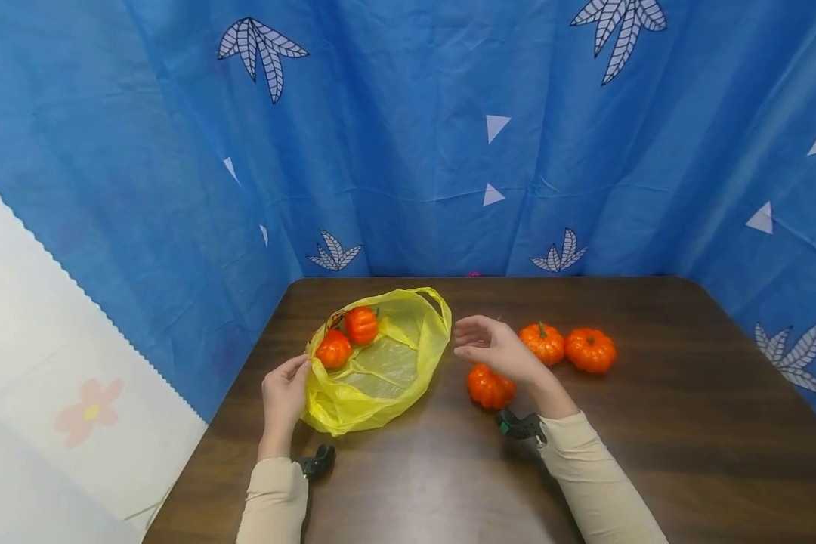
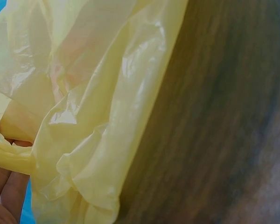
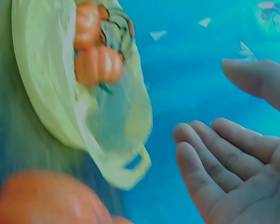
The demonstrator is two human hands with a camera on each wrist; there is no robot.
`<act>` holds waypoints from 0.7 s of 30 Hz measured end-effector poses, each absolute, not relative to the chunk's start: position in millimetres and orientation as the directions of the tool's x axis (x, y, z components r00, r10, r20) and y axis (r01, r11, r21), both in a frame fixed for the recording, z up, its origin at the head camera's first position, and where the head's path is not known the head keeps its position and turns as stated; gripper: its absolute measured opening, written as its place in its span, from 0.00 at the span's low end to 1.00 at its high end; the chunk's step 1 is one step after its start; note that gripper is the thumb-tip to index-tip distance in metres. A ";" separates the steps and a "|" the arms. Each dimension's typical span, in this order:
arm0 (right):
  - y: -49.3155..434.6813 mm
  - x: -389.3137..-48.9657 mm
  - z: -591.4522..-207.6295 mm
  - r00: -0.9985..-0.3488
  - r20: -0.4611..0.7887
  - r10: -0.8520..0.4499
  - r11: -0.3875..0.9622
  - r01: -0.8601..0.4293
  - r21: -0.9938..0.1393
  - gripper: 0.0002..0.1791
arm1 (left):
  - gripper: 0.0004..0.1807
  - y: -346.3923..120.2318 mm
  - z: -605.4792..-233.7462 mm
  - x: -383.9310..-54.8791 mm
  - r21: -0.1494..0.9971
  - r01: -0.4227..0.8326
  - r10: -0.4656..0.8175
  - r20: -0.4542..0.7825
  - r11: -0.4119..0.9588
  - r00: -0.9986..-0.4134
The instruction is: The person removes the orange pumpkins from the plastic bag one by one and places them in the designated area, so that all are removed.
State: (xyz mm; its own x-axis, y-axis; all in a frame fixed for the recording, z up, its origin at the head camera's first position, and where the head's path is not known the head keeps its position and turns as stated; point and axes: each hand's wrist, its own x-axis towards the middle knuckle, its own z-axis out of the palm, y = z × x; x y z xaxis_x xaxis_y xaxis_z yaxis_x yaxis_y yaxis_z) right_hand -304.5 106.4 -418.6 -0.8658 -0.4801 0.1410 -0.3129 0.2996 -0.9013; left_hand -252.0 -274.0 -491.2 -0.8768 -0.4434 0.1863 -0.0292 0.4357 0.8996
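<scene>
A yellow plastic bag [image 1: 345, 412] lies on the table with its mouth spread wide. Inside it sit two small orange pumpkins, one [image 1: 362, 326] behind the other [image 1: 334, 349]. My left hand [image 1: 284, 397] pinches the bag's left rim between thumb and fingers; the left wrist view shows the fingers by a yellow handle loop [image 2: 11, 156]. To the right of the bag, my right hand [image 1: 493, 346] hovers with fingers extended and nothing in it, as the right wrist view [image 3: 242, 172] confirms. Under that hand is a pumpkin [image 1: 491, 387] on the table.
Two more pumpkins, one [image 1: 542, 344] partly behind my right hand and another [image 1: 590, 350], stand side by side to the right. The dark wooden table [image 1: 687, 423] backs onto a blue curtain [image 1: 435, 151] with leaf prints. Pale cloth [image 1: 34, 363] hangs at left.
</scene>
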 end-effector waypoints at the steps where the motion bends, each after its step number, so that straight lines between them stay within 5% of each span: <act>1: 100.7 -305.5 -418.7 -0.868 0.143 -0.476 0.299 -0.313 -0.901 0.27 | 0.14 -273.8 -491.6 -253.2 0.900 -0.029 -0.440 0.184 0.434 -0.879; 21: 1.4 -353.3 -425.6 -0.874 0.094 -0.477 0.400 -0.311 -0.862 0.30 | 0.13 -272.6 -493.6 -254.7 0.893 0.011 -0.428 0.227 0.450 -0.875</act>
